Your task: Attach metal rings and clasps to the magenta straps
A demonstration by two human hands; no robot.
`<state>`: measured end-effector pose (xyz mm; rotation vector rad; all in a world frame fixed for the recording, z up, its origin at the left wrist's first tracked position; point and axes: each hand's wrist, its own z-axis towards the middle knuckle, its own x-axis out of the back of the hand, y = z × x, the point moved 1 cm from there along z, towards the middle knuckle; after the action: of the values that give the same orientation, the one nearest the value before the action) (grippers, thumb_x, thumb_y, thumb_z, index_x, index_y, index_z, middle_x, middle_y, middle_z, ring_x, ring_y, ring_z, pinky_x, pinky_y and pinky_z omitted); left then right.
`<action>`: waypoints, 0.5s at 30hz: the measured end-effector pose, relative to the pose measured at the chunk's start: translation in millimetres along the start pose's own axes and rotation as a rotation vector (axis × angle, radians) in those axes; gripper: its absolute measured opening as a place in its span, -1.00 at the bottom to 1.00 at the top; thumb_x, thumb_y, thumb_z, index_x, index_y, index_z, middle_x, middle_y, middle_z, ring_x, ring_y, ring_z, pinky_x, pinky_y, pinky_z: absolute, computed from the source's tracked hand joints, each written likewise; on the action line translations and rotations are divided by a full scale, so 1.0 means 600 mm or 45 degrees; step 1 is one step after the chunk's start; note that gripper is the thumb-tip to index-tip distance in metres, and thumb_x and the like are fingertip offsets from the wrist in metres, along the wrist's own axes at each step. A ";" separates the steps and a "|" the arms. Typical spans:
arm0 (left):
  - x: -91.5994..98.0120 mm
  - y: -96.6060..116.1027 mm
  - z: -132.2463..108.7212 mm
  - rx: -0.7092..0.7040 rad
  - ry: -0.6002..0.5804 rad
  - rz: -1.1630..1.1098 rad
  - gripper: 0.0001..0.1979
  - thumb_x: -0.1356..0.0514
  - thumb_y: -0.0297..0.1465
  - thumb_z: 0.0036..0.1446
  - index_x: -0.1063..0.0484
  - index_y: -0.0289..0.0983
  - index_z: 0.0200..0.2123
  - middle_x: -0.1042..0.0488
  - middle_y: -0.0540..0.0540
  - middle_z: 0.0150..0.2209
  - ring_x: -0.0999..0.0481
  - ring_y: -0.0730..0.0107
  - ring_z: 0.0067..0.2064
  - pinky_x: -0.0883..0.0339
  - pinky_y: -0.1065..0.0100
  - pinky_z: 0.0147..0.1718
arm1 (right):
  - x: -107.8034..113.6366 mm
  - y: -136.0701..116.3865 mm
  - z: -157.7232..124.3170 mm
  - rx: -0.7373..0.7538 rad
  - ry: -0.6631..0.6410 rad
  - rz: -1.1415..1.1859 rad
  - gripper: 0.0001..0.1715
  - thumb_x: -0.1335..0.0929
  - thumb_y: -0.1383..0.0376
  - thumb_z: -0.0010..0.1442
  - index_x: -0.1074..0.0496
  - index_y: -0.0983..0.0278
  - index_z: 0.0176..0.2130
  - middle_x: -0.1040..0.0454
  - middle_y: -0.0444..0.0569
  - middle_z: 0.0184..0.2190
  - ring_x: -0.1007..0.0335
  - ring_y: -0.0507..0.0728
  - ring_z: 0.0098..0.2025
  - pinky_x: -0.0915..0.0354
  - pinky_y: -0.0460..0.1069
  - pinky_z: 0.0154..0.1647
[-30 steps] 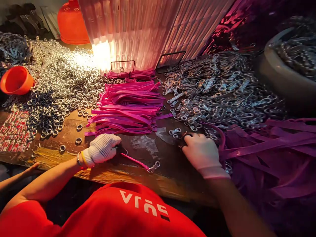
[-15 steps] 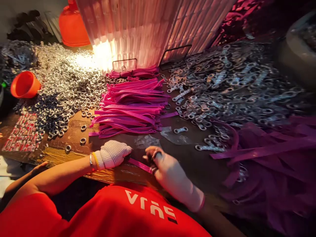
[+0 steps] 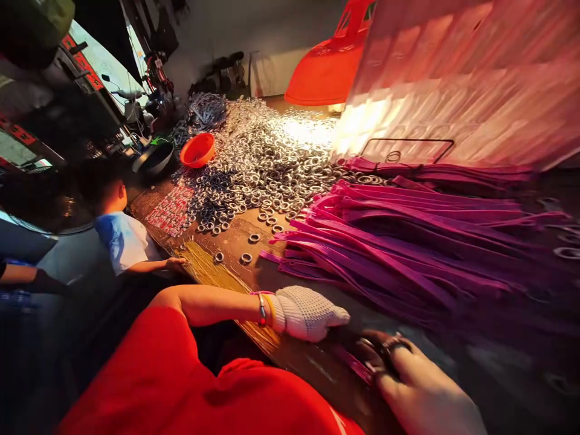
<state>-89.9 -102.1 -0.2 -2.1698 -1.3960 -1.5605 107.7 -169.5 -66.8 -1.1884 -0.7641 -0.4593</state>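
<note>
Swung view left just now, still mid-job: probably pinching narrow glossy pink strap [image 3: 354,365] in white-knit-gloved left hand [image 3: 308,313]; can't tell grip of blurry pale-gloved right hand [image 3: 423,386].

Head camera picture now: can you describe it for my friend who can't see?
A left hand in a white dotted knit glove and a blurred right hand, gripping a dark tool, are close together by a narrow pink strap over a brown table. Beyond lie flat magenta straps, a heap of silver metal rings and a round orange bowl.
</note>
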 end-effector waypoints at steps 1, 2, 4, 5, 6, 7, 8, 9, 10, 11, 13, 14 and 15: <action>-0.004 -0.001 -0.004 -0.018 0.053 -0.001 -0.76 -0.12 -0.42 0.09 -0.44 -0.22 -0.15 -0.49 -0.14 -0.36 -0.45 0.25 -0.44 -0.07 0.38 -0.61 | 0.004 -0.010 0.014 -0.046 -0.002 0.037 -0.73 -0.26 0.30 0.15 -0.47 0.15 -0.17 -0.56 0.03 -0.18 -0.53 0.24 -0.26 -0.44 0.05 -0.31; -0.009 -0.002 -0.006 -0.025 0.115 0.002 -0.77 -0.13 -0.41 0.11 -0.45 -0.23 -0.15 -0.50 -0.15 -0.34 -0.47 0.24 -0.41 -0.09 0.37 -0.59 | 0.006 -0.019 0.027 -0.089 -0.020 0.080 -0.73 -0.26 0.29 0.16 -0.47 0.19 -0.16 -0.57 0.05 -0.18 -0.54 0.23 -0.22 -0.44 0.05 -0.27; -0.021 -0.006 -0.008 -0.003 0.217 0.000 -0.80 -0.14 -0.39 0.15 -0.47 -0.24 -0.16 -0.50 -0.15 -0.33 -0.47 0.24 -0.41 -0.12 0.37 -0.55 | 0.003 -0.030 0.049 -0.150 -0.108 0.185 -0.68 -0.26 0.28 0.17 -0.47 0.25 -0.10 -0.56 0.08 -0.13 -0.53 0.22 -0.15 -0.43 0.05 -0.15; -0.028 -0.008 -0.007 0.015 0.251 -0.004 -0.81 -0.13 -0.39 0.17 -0.48 -0.26 -0.17 -0.50 -0.16 -0.34 -0.46 0.26 -0.43 -0.14 0.36 -0.54 | 0.000 -0.033 0.057 -0.167 -0.158 0.248 -0.63 -0.27 0.29 0.16 -0.45 0.28 -0.05 -0.55 0.09 -0.08 -0.52 0.21 -0.08 -0.42 0.05 -0.08; -0.036 -0.011 -0.006 0.034 0.269 -0.009 -0.81 -0.11 -0.40 0.19 -0.49 -0.28 -0.17 -0.49 -0.17 -0.35 -0.45 0.27 -0.46 -0.16 0.36 -0.52 | -0.004 -0.035 0.063 -0.184 -0.202 0.295 -0.59 -0.27 0.32 0.15 -0.44 0.29 -0.01 -0.55 0.10 -0.06 -0.50 0.20 -0.04 -0.40 0.06 -0.02; -0.043 -0.013 -0.005 0.044 0.280 -0.011 -0.79 -0.09 -0.42 0.21 -0.49 -0.30 -0.17 -0.48 -0.18 -0.36 -0.44 0.27 -0.47 -0.18 0.34 -0.51 | -0.008 -0.036 0.067 -0.204 -0.231 0.335 -0.56 -0.27 0.34 0.13 -0.43 0.29 0.02 -0.54 0.10 -0.04 -0.48 0.20 0.00 -0.38 0.07 0.02; -0.050 -0.015 -0.005 0.036 0.298 -0.012 -0.77 -0.06 -0.43 0.23 -0.49 -0.31 -0.15 -0.48 -0.19 -0.36 -0.44 0.26 -0.46 -0.21 0.33 -0.48 | -0.012 -0.037 0.070 -0.228 -0.255 0.367 -0.53 -0.27 0.37 0.11 -0.43 0.29 0.03 -0.54 0.09 -0.02 -0.47 0.20 0.02 -0.36 0.08 0.06; -0.056 -0.017 -0.005 0.019 0.328 -0.011 -0.75 -0.04 -0.44 0.24 -0.49 -0.33 -0.14 -0.48 -0.21 -0.34 -0.46 0.23 -0.43 -0.24 0.31 -0.45 | -0.016 -0.039 0.072 -0.254 -0.271 0.394 -0.51 -0.26 0.40 0.10 -0.43 0.29 0.04 -0.54 0.09 -0.01 -0.46 0.20 0.04 -0.34 0.09 0.08; -0.061 -0.018 -0.005 0.006 0.367 -0.008 -0.73 -0.03 -0.44 0.24 -0.49 -0.33 -0.12 -0.49 -0.23 -0.31 -0.48 0.20 -0.38 -0.27 0.29 -0.41 | -0.020 -0.041 0.072 -0.280 -0.281 0.420 -0.49 -0.26 0.43 0.08 -0.43 0.29 0.04 -0.53 0.09 0.00 -0.45 0.21 0.05 -0.32 0.11 0.09; -0.066 -0.020 -0.007 -0.005 0.406 -0.012 -0.73 -0.03 -0.44 0.24 -0.48 -0.33 -0.10 -0.50 -0.23 -0.28 -0.49 0.19 -0.32 -0.30 0.28 -0.36 | -0.023 -0.044 0.072 -0.300 -0.289 0.449 -0.47 -0.25 0.44 0.07 -0.43 0.29 0.04 -0.53 0.09 0.01 -0.44 0.21 0.06 -0.31 0.12 0.10; -0.072 -0.026 -0.011 -0.019 0.480 -0.084 -0.75 -0.05 -0.47 0.20 -0.49 -0.31 -0.14 -0.50 -0.22 -0.25 -0.49 0.18 -0.24 -0.32 0.27 -0.26 | -0.027 -0.050 0.073 -0.325 -0.304 0.530 -0.48 -0.25 0.45 0.05 -0.44 0.28 0.02 -0.53 0.07 0.00 -0.44 0.21 0.05 -0.30 0.13 0.10; -0.073 -0.029 -0.015 -0.021 0.521 -0.183 -0.77 -0.07 -0.48 0.17 -0.49 -0.31 -0.17 -0.51 -0.21 -0.23 -0.49 0.19 -0.20 -0.33 0.27 -0.22 | -0.028 -0.052 0.073 -0.347 -0.294 0.587 -0.51 -0.27 0.44 0.06 -0.45 0.28 0.00 -0.54 0.05 -0.03 -0.45 0.21 0.02 -0.31 0.12 0.09; -0.072 -0.033 -0.019 -0.017 0.570 -0.341 -0.81 -0.10 -0.48 0.14 -0.49 -0.30 -0.21 -0.51 -0.20 -0.23 -0.49 0.22 -0.19 -0.33 0.28 -0.19 | -0.028 -0.053 0.072 -0.388 -0.253 0.660 -0.55 -0.30 0.40 0.06 -0.46 0.27 -0.03 -0.55 0.03 -0.08 -0.46 0.20 -0.02 -0.33 0.11 0.06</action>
<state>-113.7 -123.4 -37.1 -1.5422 -1.5583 -1.9901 62.0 -140.3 -51.0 -1.6743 -0.5328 -0.0237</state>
